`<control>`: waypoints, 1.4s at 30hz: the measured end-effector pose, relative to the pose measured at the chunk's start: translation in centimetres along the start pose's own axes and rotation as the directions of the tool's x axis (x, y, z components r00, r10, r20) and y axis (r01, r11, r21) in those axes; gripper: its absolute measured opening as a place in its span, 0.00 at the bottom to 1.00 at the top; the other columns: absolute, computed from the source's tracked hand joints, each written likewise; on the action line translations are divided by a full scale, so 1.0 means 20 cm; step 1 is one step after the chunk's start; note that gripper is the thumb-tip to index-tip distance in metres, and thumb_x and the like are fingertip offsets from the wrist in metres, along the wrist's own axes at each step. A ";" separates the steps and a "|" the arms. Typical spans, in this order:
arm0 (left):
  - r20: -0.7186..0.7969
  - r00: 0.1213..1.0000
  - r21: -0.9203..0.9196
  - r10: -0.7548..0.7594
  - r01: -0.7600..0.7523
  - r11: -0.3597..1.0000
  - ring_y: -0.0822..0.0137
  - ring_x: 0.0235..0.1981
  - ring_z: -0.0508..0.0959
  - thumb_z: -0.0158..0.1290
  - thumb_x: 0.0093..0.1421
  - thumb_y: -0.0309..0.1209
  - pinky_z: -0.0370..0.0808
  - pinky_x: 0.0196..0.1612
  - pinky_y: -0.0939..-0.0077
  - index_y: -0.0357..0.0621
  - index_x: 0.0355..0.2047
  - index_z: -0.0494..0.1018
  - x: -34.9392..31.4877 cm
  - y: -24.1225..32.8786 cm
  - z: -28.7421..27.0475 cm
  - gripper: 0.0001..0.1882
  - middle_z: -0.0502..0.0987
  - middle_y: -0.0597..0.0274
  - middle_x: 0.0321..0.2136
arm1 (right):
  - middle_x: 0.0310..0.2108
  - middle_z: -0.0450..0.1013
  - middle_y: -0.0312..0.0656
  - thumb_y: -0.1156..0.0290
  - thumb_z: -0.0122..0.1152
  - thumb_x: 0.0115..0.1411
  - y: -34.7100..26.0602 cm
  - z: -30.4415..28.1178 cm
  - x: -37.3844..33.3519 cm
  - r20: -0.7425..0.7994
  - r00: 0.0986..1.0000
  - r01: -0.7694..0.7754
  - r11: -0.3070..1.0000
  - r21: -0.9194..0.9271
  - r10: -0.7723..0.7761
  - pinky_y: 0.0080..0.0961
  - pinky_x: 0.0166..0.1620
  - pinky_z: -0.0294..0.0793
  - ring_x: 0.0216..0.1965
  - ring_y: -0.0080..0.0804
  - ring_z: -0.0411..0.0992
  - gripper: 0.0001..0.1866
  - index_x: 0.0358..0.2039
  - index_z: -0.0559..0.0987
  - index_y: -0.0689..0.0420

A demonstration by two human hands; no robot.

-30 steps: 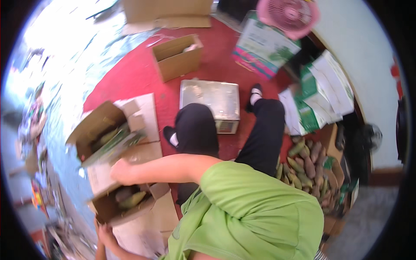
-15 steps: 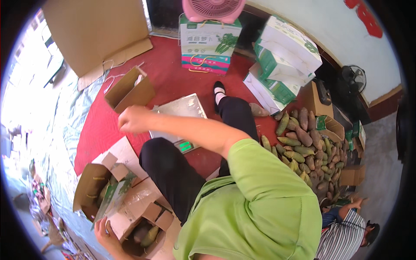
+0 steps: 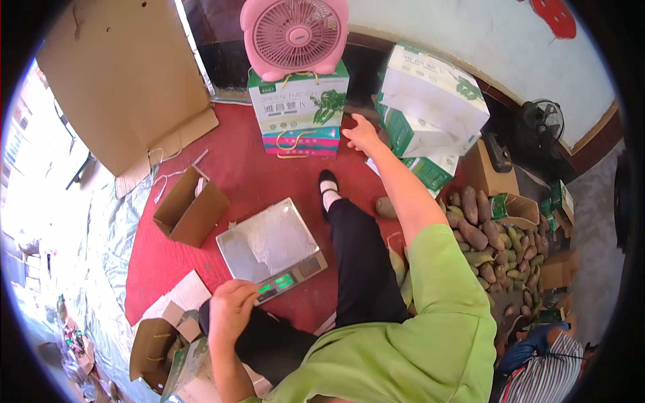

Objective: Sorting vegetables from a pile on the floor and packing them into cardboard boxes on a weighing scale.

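My right hand point(image 3: 363, 134) reaches forward with its fingers apart, at the left side of a stack of white and green cartons point(image 3: 430, 101). Nothing shows in it. Beside my left knee, my left hand point(image 3: 232, 307) has its fingers drawn together, and I see nothing between them. Its fingertips are close to the lit green display of a silver platform scale point(image 3: 269, 242). The scale's plate is bare. To the left of the scale, a small open brown box point(image 3: 190, 209) stands on the red floor covering point(image 3: 168, 275).
A pink fan point(image 3: 295, 37) sits on a white and green carton point(image 3: 299, 104). Many green and brownish radish-like roots point(image 3: 500, 255) are heaped on the right, near a person in a striped top point(image 3: 547, 363). An open carton point(image 3: 151, 349) stands at lower left, below a tall cardboard sheet point(image 3: 127, 80).
My right hand has swung from the small brown box across to the carton stack. My left hand has come from the lower-left cartons to the scale's display. The view has tilted forward.
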State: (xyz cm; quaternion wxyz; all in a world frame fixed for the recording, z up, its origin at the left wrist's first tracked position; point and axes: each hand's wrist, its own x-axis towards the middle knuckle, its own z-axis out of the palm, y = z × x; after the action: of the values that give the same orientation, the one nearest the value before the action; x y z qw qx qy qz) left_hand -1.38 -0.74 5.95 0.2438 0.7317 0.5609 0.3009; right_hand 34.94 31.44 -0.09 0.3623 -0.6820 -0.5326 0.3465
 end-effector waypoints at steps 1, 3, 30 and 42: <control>0.052 0.998 -0.018 0.033 -0.032 0.999 0.55 0.31 0.78 0.58 0.50 0.25 0.75 0.36 0.67 0.40 0.29 0.79 0.06 -0.01 0.05 0.05 0.78 0.56 0.28 | 0.33 0.76 0.48 0.70 0.63 0.52 0.02 -0.04 0.05 -0.076 0.997 -0.027 0.999 -0.021 0.025 0.27 0.19 0.71 0.19 0.30 0.74 0.38 0.63 0.58 0.56; 0.163 0.987 -0.058 0.005 0.005 0.998 0.56 0.33 0.79 0.57 0.51 0.23 0.75 0.37 0.69 0.38 0.31 0.79 0.16 -0.03 0.15 0.06 0.78 0.53 0.29 | 0.31 0.76 0.47 0.69 0.62 0.54 0.04 -0.08 0.16 -0.099 0.994 -0.045 0.998 -0.046 0.040 0.28 0.19 0.71 0.19 0.31 0.74 0.41 0.65 0.54 0.54; 0.258 0.954 0.162 -0.155 0.115 0.980 0.52 0.30 0.76 0.57 0.51 0.30 0.74 0.35 0.61 0.46 0.32 0.79 0.28 -0.27 0.39 0.07 0.75 0.56 0.26 | 0.37 0.75 0.43 0.74 0.58 0.57 0.61 -0.71 -0.23 -0.675 0.710 0.074 0.932 0.356 0.202 0.21 0.27 0.71 0.25 0.26 0.73 0.44 0.67 0.44 0.58; 0.345 0.892 0.293 -0.291 0.192 0.937 0.52 0.30 0.77 0.57 0.52 0.34 0.74 0.33 0.59 0.50 0.32 0.80 0.32 -0.38 0.43 0.07 0.74 0.57 0.25 | 0.40 0.73 0.47 0.68 0.60 0.57 0.12 -0.34 0.61 -0.205 0.974 -0.049 0.971 0.235 0.099 0.22 0.26 0.70 0.27 0.28 0.73 0.45 0.67 0.44 0.55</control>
State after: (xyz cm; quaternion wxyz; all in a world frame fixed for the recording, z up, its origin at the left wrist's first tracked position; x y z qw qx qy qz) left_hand 0.79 7.26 -4.33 0.2900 0.7251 0.6230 0.0458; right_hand 44.25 42.01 0.08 0.4807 -0.6888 -0.4207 0.3428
